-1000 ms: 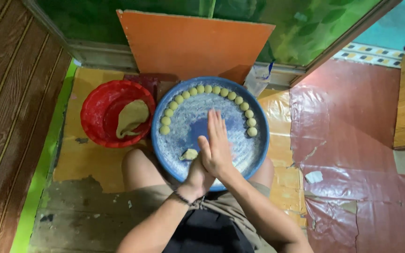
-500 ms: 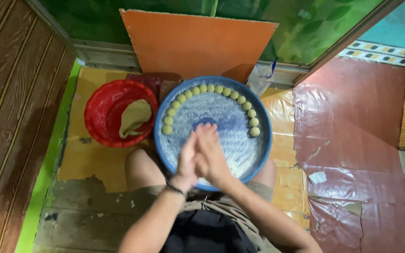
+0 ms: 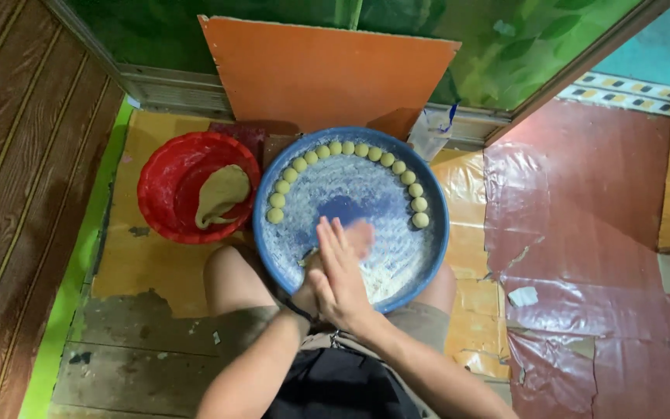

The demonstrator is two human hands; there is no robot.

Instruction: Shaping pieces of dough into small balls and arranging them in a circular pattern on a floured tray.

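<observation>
I see the right hand [image 3: 340,271] pressed flat on the left hand [image 3: 313,281] over the blue tray [image 3: 428,248]; what is between the palms I cannot tell. Dough balls [image 3: 343,148] line the tray's far rim.

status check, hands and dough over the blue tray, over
Right hand pressed flat over left hand, palms together above blue tray. Dough between palms hidden. Dough balls line far rim. Dough lump in red bowl. Nothing in the way.
</observation>
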